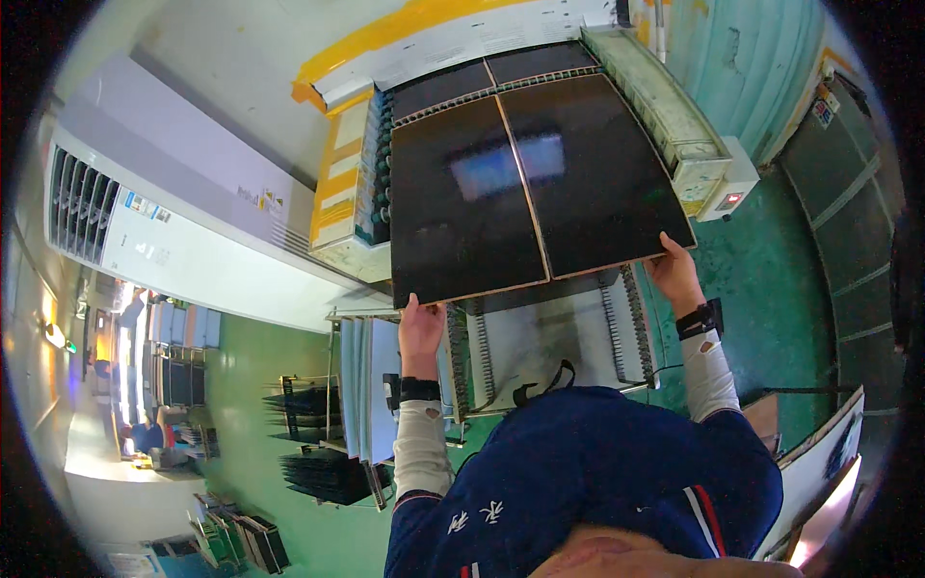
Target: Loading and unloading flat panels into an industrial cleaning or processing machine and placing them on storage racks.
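The person's navy shirt (617, 472) fills the lower middle, with pale sleeves (422, 443) running out to black wristbands. Just beyond the wrists, the left hand (421, 328) grips the near left corner of the left black panel (462, 217), thumb up at the edge and the other fingers partly hidden. The right hand (676, 277) is closed on the near right corner of the right black panel (593, 183), thumb on the top face and fingers curled under the edge. The two panels lie side by side, a thin bright seam between them, and stretch away from the hands, so both hands sit at their near outer corners, well apart. Below that near edge stands a rack (535, 342) with coiled, spring-like sides; to its left hang pale blue sheets (369, 385). Farther on, the panels lie between a yellow-taped rail (339, 178) on the left and a pale green rail (660, 96) on the right, which ends in a control box (737, 178) with a red light. Past a row of rollers (549, 79), two more dark panels (540, 61) lie before a white wall panel (462, 48) edged with yellow tape.
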Demonstrator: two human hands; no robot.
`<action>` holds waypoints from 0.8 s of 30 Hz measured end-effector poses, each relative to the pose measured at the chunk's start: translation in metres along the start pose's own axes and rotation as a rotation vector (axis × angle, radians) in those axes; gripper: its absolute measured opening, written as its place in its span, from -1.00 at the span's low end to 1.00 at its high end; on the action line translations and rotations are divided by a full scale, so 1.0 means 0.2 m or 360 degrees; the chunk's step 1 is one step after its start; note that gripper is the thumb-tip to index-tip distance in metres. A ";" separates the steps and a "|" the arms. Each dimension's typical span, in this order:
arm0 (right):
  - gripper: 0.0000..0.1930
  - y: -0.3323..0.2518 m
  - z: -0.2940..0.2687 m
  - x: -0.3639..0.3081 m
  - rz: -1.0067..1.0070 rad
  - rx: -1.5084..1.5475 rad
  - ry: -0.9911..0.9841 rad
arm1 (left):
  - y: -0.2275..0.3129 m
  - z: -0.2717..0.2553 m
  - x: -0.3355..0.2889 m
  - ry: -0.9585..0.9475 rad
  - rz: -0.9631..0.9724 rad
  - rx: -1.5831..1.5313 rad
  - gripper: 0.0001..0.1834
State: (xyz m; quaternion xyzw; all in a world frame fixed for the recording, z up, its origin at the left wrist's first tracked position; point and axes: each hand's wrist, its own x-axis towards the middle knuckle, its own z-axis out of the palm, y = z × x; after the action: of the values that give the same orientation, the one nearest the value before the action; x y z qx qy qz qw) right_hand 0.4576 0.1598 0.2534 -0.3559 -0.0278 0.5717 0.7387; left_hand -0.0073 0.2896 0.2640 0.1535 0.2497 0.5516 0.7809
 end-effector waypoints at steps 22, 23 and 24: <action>-0.76 -0.05 -0.03 0.28 -0.0010 -0.0040 -0.0065 | 0.02 -0.03 0.21 0.0108 0.0015 0.0126 -0.76; -0.76 -0.06 -0.03 0.29 0.0022 -0.0041 -0.0089 | 0.02 -0.02 0.22 0.0109 0.0012 0.0127 -0.76; -0.77 -0.06 -0.04 0.30 0.0054 -0.0040 -0.0112 | 0.02 -0.01 0.23 0.0114 0.0031 0.0127 -0.76</action>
State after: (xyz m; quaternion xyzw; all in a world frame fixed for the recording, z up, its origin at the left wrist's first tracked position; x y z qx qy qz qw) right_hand 0.4928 0.2068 0.2325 -0.3454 -0.0550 0.5958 0.7230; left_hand 0.0017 0.3347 0.2541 0.1672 0.2979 0.5538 0.7594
